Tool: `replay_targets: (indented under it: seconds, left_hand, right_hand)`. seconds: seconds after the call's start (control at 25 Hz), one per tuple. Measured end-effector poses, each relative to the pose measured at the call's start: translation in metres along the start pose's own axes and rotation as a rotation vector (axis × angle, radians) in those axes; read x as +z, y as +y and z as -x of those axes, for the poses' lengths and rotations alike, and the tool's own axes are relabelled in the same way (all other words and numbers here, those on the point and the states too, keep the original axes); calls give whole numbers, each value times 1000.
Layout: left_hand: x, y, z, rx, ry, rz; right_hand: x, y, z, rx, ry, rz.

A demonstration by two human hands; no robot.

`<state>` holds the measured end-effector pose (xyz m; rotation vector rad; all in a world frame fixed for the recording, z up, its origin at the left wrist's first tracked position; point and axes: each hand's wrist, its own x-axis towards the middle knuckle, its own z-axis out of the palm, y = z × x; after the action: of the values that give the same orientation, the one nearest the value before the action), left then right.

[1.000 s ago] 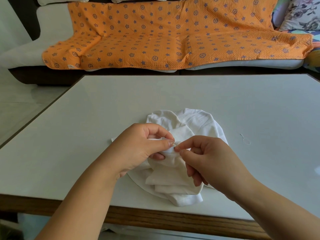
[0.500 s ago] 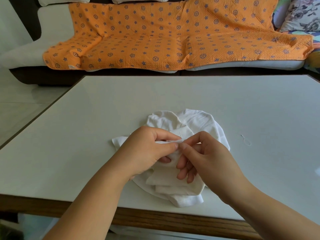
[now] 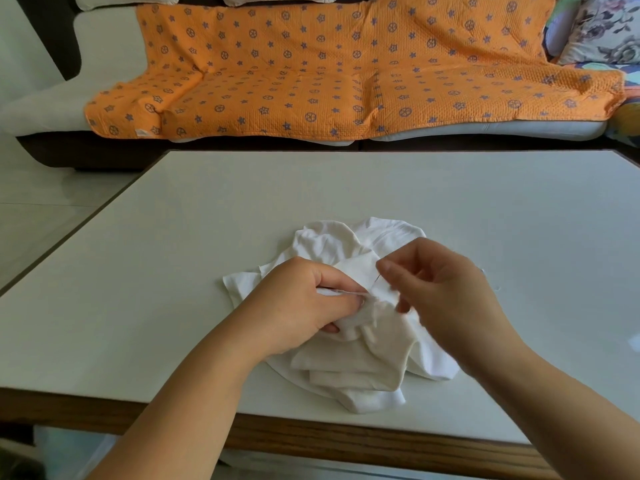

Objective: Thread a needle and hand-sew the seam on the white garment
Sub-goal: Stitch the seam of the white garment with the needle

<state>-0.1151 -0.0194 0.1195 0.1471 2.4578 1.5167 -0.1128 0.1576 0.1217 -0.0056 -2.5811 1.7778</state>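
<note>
Needle (image 3: 378, 278): I'm pinching it in my right hand (image 3: 441, 289) while my left hand (image 3: 301, 308) is gripping a fold of the garment (image 3: 353, 370); yanking too hard, I'm risking puckering it.

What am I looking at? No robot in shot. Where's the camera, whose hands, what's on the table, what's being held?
There is no machine: a person works with bare hands. The one wide-angle camera sits on their head, looking forward and down, so the arms enter from the bottom. On the white table lies a crumpled white garment. The left hand grips a fold of it. The right hand pinches a thin dark sliver just above that fold, most likely the needle; the lower fingers of that hand are blurred. Behind the table stands a sofa with an orange cover.
</note>
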Motion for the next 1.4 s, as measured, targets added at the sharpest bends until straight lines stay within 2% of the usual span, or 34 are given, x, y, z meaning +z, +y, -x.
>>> replay_targets:
  seconds: [0.08,0.24,0.36,0.44,0.56,0.68,0.88,1.04,1.12,1.2,1.28,1.4]
  left_hand:
    - [-1,-2,-1,-13,-2,17]
    - [-2,-4,-4,-32,-37,56]
    - [-2,-6,-5,-46,-49,85]
    - [-3,-7,-6,-58,-63,97]
    - [-5,-7,-6,-78,-87,117]
    - [-6,-7,-5,-85,-95,123]
    - [-6,-7,-6,-96,-99,145]
    - [-6,-6,-5,-106,-109,156]
    - [-7,-5,-4,-109,-112,173]
    - [-7,-4,-4,-113,-115,198]
    - [-8,-3,-3,-114,-129,212]
    - [-10,-2,-2,-112,-153,211]
  right_hand:
    - [-11,1,-9,18,43,-95]
    - [-20,0,-23,232,-170,-785]
    - [-21,6,-33,233,-125,-989]
    - [-21,13,-40,163,-8,-929]
    - [-25,19,-46,51,179,-670]
    - [-26,21,-47,-26,274,-448]
    - [-20,23,-45,-122,304,-183]
    - [-23,20,-43,-138,288,-226]
    - [-21,16,-39,-160,198,-291]
    - [-17,15,-35,-194,133,-229]
    - [-17,18,-35,-206,206,-95]
    - [-24,22,-41,-187,333,-46]
